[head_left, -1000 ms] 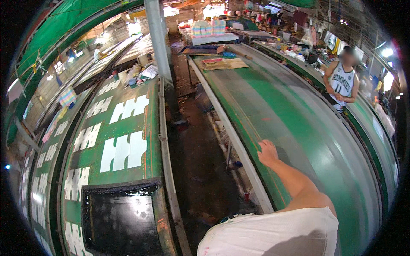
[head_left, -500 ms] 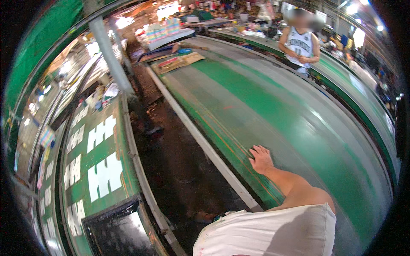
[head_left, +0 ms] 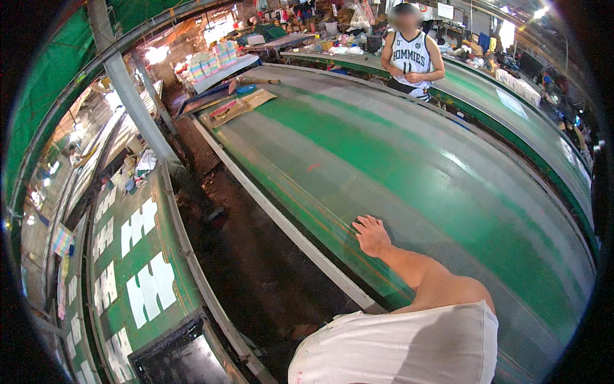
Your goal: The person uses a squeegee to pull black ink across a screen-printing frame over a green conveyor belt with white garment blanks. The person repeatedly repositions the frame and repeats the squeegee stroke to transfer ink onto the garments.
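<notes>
My right hand (head_left: 372,237) rests palm down on the long green and grey printing table (head_left: 409,185). Its fingers are spread and nothing is in them. The bare arm reaches in from the lower right, out of a loose white sleeve (head_left: 409,345). My left hand does not show. Faint orange and pale lines run along the table's left side, close to my fingertips. At the table's far end lies a flat brown board (head_left: 246,107) with a small blue object (head_left: 245,89) behind it.
A dark gap separates my table from another green table (head_left: 137,253) at left, which bears several white cut pieces (head_left: 151,288) and a black-framed screen (head_left: 192,355). A grey post (head_left: 131,96) rises there. Across my table stands a person (head_left: 412,57) in a white sleeveless jersey.
The view has shifted, so the person and tables appear farther left and the far person shows more clearly. My right hand stays flat on the table with fingers spread.
</notes>
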A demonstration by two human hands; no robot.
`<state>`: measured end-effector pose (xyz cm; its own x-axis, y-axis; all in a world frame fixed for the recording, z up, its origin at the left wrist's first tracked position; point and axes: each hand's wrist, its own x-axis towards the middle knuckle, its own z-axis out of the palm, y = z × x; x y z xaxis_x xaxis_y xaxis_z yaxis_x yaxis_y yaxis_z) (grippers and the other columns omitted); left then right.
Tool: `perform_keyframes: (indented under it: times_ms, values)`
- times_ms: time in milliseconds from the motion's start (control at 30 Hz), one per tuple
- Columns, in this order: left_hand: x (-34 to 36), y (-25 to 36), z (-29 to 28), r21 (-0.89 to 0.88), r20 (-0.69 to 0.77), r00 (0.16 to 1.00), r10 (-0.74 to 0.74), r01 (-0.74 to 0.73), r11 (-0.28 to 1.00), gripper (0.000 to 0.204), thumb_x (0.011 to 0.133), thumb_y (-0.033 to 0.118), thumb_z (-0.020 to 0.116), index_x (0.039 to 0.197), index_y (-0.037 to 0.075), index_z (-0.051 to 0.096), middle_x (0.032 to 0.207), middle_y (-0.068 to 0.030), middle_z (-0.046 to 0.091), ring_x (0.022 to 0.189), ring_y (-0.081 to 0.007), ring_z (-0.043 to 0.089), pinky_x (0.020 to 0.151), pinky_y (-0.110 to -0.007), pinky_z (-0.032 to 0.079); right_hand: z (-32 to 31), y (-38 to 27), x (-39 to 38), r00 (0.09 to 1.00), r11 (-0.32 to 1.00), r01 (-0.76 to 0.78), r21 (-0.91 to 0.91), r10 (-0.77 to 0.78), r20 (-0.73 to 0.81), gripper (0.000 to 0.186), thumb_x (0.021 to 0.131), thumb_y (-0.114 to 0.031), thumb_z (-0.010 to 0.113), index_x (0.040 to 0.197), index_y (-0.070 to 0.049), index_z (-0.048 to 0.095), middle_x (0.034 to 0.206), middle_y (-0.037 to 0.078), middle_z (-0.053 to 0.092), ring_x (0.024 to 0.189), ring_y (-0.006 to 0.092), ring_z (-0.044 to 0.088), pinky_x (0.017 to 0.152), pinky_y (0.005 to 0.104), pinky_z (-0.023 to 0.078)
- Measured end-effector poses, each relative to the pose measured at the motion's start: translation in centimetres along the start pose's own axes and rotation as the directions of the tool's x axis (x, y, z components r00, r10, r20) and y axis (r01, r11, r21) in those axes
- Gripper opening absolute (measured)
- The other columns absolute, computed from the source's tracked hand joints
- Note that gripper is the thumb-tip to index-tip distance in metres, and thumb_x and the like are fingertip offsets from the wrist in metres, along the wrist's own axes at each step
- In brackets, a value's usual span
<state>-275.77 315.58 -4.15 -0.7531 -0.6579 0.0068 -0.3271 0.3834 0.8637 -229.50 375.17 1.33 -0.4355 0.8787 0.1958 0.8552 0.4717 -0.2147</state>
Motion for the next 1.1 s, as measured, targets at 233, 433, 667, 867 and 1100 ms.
perform_keyframes:
  times_ms: [233, 433, 667, 867, 1100]
  values:
    - [0.3, -0.1, 0.0, -0.018, -0.005, 1.0, -0.011, 0.011, 1.0, 0.048, 0.092, 0.017, 0.089, 0.131, -0.006, 0.073, 0.116, -0.0254, 0.079, 0.097, -0.0367, 0.074, 0.09, -0.051, 0.062, -0.2, -0.3, 0.1, 1.0, 1.0, -0.023, 0.006, 0.023, 0.016, 0.051, 0.107, -0.026, 0.064, 0.156, -0.012, 0.061, 0.168, 0.014, 0.05, 0.159, 0.0387, 0.04, 0.126, 0.0556, 0.035]
    - [0.6, 0.1, 0.1, -0.016, 0.002, 1.0, 0.001, -0.001, 1.0, 0.048, 0.093, 0.017, 0.089, 0.131, -0.007, 0.073, 0.115, -0.0258, 0.08, 0.097, -0.0365, 0.074, 0.09, -0.051, 0.062, 0.1, 0.0, 0.0, 1.0, 0.999, -0.018, 0.03, 0.019, -0.009, 0.05, 0.108, -0.028, 0.062, 0.155, -0.013, 0.062, 0.167, 0.014, 0.051, 0.158, 0.0385, 0.04, 0.126, 0.0547, 0.035]
    - [0.8, 0.0, 0.0, -0.012, 0.002, 1.0, 0.001, -0.001, 1.0, 0.048, 0.093, 0.017, 0.09, 0.131, -0.008, 0.073, 0.114, -0.0263, 0.08, 0.097, -0.0362, 0.075, 0.09, -0.051, 0.062, 0.3, 0.1, 0.1, 1.0, 1.0, -0.016, -0.016, 0.017, 0.021, 0.051, 0.108, -0.027, 0.06, 0.157, -0.012, 0.06, 0.166, 0.014, 0.051, 0.156, 0.0395, 0.042, 0.124, 0.0555, 0.037]
    - [0.9, -0.1, -0.4, -0.013, -0.005, 1.0, -0.005, 0.005, 1.0, 0.049, 0.093, 0.017, 0.09, 0.13, -0.008, 0.073, 0.113, -0.0267, 0.08, 0.096, -0.036, 0.075, 0.09, -0.05, 0.062, 0.1, 0.1, 0.1, 0.998, 0.999, -0.037, 0.009, 0.037, 0.05, 0.052, 0.106, -0.027, 0.064, 0.156, -0.012, 0.062, 0.166, 0.013, 0.05, 0.157, 0.038, 0.041, 0.127, 0.0544, 0.035]
    - [2.2, -2.2, -2.4, 0.0, -0.055, 0.998, -0.03, 0.03, 1.0, 0.049, 0.093, 0.017, 0.091, 0.13, -0.009, 0.073, 0.112, -0.0271, 0.08, 0.096, -0.0357, 0.075, 0.09, -0.05, 0.062, 0.5, 0.3, -0.1, 0.999, 0.999, -0.006, 0.052, 0.008, -0.042, 0.049, 0.104, -0.023, 0.066, 0.152, -0.014, 0.065, 0.164, 0.013, 0.053, 0.155, 0.0368, 0.044, 0.125, 0.0562, 0.037]
